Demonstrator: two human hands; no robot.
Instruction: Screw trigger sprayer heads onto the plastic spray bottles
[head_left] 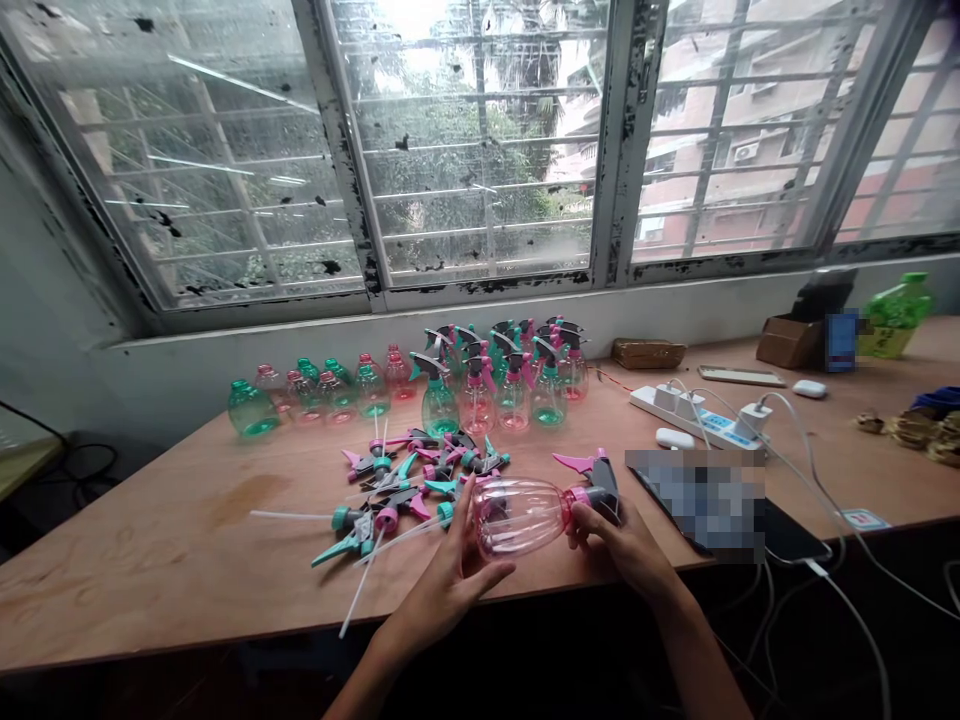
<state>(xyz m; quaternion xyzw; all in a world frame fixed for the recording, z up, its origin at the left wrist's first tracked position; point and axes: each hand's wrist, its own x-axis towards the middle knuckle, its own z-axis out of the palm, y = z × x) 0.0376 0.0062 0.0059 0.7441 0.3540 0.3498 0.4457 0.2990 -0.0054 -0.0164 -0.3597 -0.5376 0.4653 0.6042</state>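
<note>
I hold a clear pink spray bottle (521, 515) lying sideways above the front edge of the wooden table (187, 540). My left hand (450, 580) cups the bottle's base, fingers wrapped around it. My right hand (626, 545) grips the grey and pink trigger head (592, 485) at the bottle's neck. Just left of the bottle lies a heap of loose trigger heads (412, 480) in teal, pink and grey, with white dip tubes sticking out.
Near the window stand several bottles without heads (315, 395) and several with spray heads fitted (510, 380). A white power strip (697, 415) with chargers and cables, a phone (739, 375), a cardboard box (787, 340) and a green bottle (896, 315) lie to the right.
</note>
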